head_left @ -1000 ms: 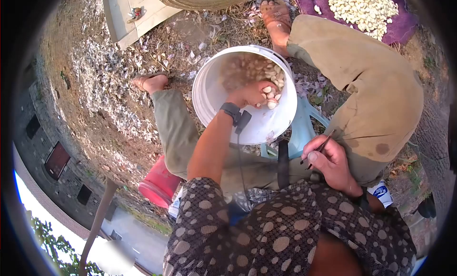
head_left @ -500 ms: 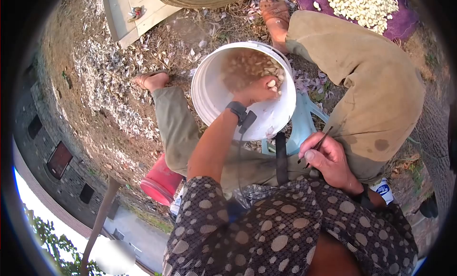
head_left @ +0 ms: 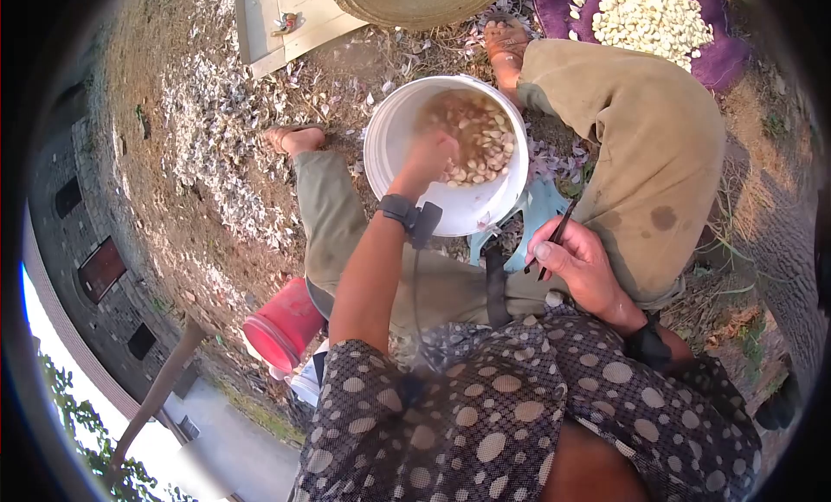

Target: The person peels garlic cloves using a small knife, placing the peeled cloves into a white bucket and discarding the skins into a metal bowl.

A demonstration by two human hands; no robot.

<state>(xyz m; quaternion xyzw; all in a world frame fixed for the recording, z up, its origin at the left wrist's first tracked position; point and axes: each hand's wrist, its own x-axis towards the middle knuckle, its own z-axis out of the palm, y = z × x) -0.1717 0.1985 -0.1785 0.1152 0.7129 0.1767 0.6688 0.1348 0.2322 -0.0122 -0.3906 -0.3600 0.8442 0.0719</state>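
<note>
My left hand (head_left: 431,158) reaches down inside a white plastic bucket (head_left: 386,137), its fingers blurred and partly hidden among the contents. Peeled garlic cloves (head_left: 486,156) lie in brownish water at the bucket's far and right side. A dark band with a small box sits on the left wrist. Over the right thigh, my right hand (head_left: 575,258) is closed around a slim dark pointed tool (head_left: 562,228), whose upper end sticks out past the thumb and index finger. The bucket leans towards me between my legs, with a light blue plastic stool (head_left: 538,205) beside and under it.
A heap of peeled cloves (head_left: 651,19) lies on a purple mesh sack (head_left: 725,62) at the top right. A straw hat (head_left: 407,6) and flattened cardboard (head_left: 299,36) are at the top. Papery husks (head_left: 212,134) cover the ground; a red bucket (head_left: 284,326) stands left.
My left hand has shifted left within the bucket, and the cloves near its fingers have dropped back among the others. My right hand keeps its hold on the dark tool. The view has shifted slightly.
</note>
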